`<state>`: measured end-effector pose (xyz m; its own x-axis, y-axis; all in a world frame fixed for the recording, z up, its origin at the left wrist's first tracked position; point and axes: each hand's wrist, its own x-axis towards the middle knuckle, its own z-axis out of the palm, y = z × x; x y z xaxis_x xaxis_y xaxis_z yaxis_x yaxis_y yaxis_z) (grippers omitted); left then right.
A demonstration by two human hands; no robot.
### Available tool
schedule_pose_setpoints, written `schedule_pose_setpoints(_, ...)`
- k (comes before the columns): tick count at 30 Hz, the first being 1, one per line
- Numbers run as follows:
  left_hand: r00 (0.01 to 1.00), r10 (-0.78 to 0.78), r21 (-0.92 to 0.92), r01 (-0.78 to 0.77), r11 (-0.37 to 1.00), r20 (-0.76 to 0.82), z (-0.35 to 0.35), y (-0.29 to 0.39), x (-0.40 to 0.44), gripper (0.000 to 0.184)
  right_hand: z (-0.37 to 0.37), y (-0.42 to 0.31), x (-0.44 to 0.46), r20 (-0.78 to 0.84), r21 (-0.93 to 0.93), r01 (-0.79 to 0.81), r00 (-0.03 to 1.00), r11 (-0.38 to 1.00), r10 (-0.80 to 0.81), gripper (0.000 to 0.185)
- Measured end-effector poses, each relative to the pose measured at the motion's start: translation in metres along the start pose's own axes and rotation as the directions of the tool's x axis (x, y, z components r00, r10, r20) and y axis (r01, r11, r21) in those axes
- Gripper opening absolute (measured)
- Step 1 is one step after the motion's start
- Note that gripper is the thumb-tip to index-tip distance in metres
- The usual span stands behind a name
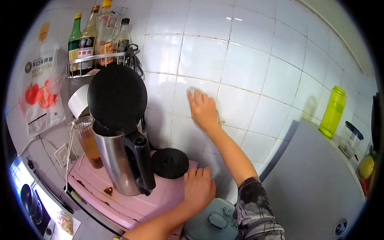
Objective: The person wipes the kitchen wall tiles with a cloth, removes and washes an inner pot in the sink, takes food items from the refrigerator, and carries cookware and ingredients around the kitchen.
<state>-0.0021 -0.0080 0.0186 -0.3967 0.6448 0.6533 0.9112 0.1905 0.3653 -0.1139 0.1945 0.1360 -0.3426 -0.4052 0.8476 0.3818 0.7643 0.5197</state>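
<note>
Against the white tiled wall point(244, 64), my right hand point(203, 110) presses a pale cloth point(193, 89), whose edges show beyond the fingers and beside the wrist. Lower down, my left hand point(199, 186) rests at the right edge of the pink surface point(160, 204), its fingers curled over; what they hold, if anything, is hidden. Left of it stands a steel kettle point(114, 160) with its black lid point(117, 98) raised. A round black kettle base point(169, 163) lies between the kettle and my left hand.
A glass of brown liquid point(90, 146) and a white cup point(79, 101) stand behind the kettle. Bottles point(87, 46) fill a wire rack point(76, 66). At right, a green bottle point(333, 112) and a jar point(350, 140) top a grey cabinet point(308, 180). A pale lidded bin point(210, 224) sits below.
</note>
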Motion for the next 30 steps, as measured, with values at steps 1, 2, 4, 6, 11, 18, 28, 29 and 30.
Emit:
schedule_pose_setpoints(1, 1.000, 0.003, 0.012, -0.002, 1.000, -0.022, 0.000, 0.000, 0.000, 0.042, 0.001, -0.009, -0.020, 0.044, 0.005, 0.106, 0.993, 0.994, -0.107, 0.041)
schedule_pose_setpoints(2, 0.999, 0.007, 0.027, -0.005, 1.000, -0.045, -0.001, 0.000, -0.001, 0.041, -0.001, -0.019, -0.041, 0.122, 0.022, 0.170, 0.978, 0.985, -0.172, 0.042)
schedule_pose_setpoints(4, 0.999, -0.006, 0.023, 0.007, 1.000, -0.039, -0.002, 0.000, -0.001, 0.039, -0.003, -0.039, -0.090, 0.222, 0.108, 0.233, 0.942, 0.967, -0.252, 0.043)
schedule_pose_setpoints(6, 0.999, -0.007, 0.023, 0.008, 1.000, -0.045, -0.002, -0.001, 0.001, 0.038, -0.001, -0.050, -0.133, 0.220, 0.189, 0.310, 0.911, 0.932, -0.348, 0.042)
schedule_pose_setpoints(11, 1.000, -0.022, 0.078, 0.021, 0.997, 0.010, 0.004, -0.002, 0.001, 0.034, -0.004, -0.040, -0.126, 0.201, 0.201, 0.559, 0.781, 0.805, -0.592, 0.039)
schedule_pose_setpoints(18, 0.999, 0.016, 0.155, -0.011, 0.988, -0.031, 0.008, -0.006, 0.000, 0.027, 0.010, -0.035, 0.025, 0.056, -0.018, 0.272, 0.961, 0.962, -0.271, 0.026)
schedule_pose_setpoints(28, 0.988, -0.156, 0.221, 0.151, 0.964, 0.002, 0.006, -0.025, 0.006, 0.020, 0.025, -0.058, 0.042, -0.042, -0.194, 0.026, 0.999, 0.981, -0.035, 0.041)
schedule_pose_setpoints(29, 0.983, -0.182, 0.195, 0.178, 0.965, 0.006, 0.007, -0.026, 0.007, 0.018, 0.024, -0.058, 0.036, -0.003, -0.237, 0.020, 1.000, 0.971, -0.022, 0.041)
schedule_pose_setpoints(30, 0.982, -0.189, 0.197, 0.184, 0.963, 0.004, 0.009, -0.027, 0.007, 0.018, 0.020, -0.061, 0.036, 0.039, -0.280, 0.016, 0.999, 0.960, -0.005, 0.041)
